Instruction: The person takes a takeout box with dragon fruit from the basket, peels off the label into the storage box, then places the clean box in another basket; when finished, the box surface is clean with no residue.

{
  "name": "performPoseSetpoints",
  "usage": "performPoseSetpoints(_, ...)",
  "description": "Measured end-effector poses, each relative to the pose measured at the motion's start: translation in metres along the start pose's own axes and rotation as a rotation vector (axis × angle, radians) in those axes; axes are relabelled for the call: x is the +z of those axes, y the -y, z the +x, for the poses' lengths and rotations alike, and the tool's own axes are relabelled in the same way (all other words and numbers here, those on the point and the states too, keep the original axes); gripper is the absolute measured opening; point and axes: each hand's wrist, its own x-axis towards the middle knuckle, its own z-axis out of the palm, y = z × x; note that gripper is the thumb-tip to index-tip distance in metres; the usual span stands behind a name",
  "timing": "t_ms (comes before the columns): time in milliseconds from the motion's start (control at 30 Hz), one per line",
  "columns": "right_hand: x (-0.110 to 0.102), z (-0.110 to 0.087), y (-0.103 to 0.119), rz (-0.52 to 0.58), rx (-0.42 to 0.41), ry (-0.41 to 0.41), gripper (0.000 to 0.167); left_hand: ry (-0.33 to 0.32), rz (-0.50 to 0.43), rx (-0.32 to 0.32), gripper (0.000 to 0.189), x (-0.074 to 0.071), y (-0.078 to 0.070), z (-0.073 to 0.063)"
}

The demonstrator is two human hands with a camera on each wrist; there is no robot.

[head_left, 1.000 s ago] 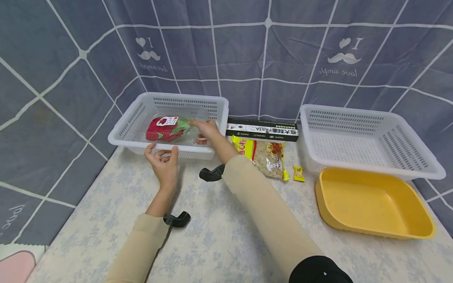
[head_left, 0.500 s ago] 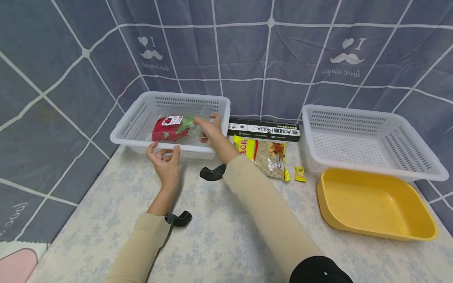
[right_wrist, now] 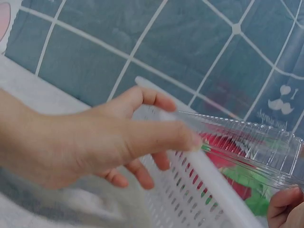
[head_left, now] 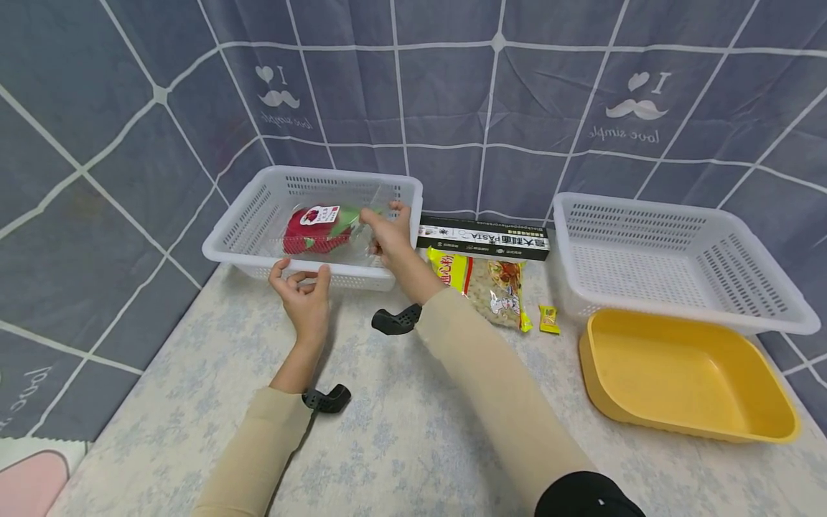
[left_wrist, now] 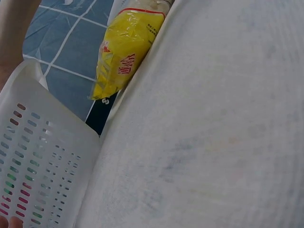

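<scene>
A clear plastic box [head_left: 319, 228], red and green inside and with a white label, lies in the left white basket [head_left: 229, 240]. At the box's right end, the thumb and fingers of my right hand [head_left: 395, 235] pinch the plastic; only part of that hand shows at the lower corner of the right wrist view. My left hand [head_left: 304, 298] holds the basket's front rim, index finger and thumb on it. In the right wrist view the left hand [right_wrist: 104, 140] shows its thumb against the rim beside the clear box [right_wrist: 256, 147].
Right of the left basket are a black pasta box [head_left: 481, 238], a yellow-ended food packet [head_left: 487, 283] and a small yellow sachet [head_left: 548, 319]. Farther right stand another white basket [head_left: 646, 251] and a yellow tub [head_left: 685, 373]. A blue-grey checked cloth [head_left: 439, 93] hangs behind.
The plastic box has shifted slightly right within the basket, along with my right hand. My left hand keeps its place on the front rim.
</scene>
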Motion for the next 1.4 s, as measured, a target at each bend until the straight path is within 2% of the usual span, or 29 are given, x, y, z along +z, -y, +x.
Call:
performPoseSetpoints(233,-0.006,-0.011,0.018,0.093,-0.009,0.032,0.055,-0.002,0.017,0.001,0.054,0.001,0.001,0.000)
performPoseSetpoints(500,-0.019,-0.023,0.038,0.179,-0.004,0.057,0.051,-0.014,0.010,0.000,0.056,-0.002,0.028,0.008)
performPoseSetpoints(667,-0.030,-0.032,0.050,0.211,-0.013,0.057,0.052,-0.018,0.031,0.000,0.056,-0.002,0.033,0.009)
performPoseSetpoints(1000,-0.054,-0.055,0.063,0.237,-0.053,0.052,0.050,-0.036,0.057,-0.005,0.055,-0.002,0.032,0.009)
performPoseSetpoints(1233,-0.077,-0.073,0.067,0.241,-0.091,0.059,0.047,-0.032,0.042,-0.017,0.058,-0.002,0.031,0.011)
performPoseSetpoints(1367,-0.094,-0.084,0.067,0.229,-0.105,0.064,0.046,-0.013,0.041,-0.048,0.054,0.001,0.013,0.005)
performPoseSetpoints(1400,-0.098,-0.086,0.067,0.229,-0.109,0.063,0.046,-0.011,0.035,-0.052,0.054,0.000,0.012,0.005)
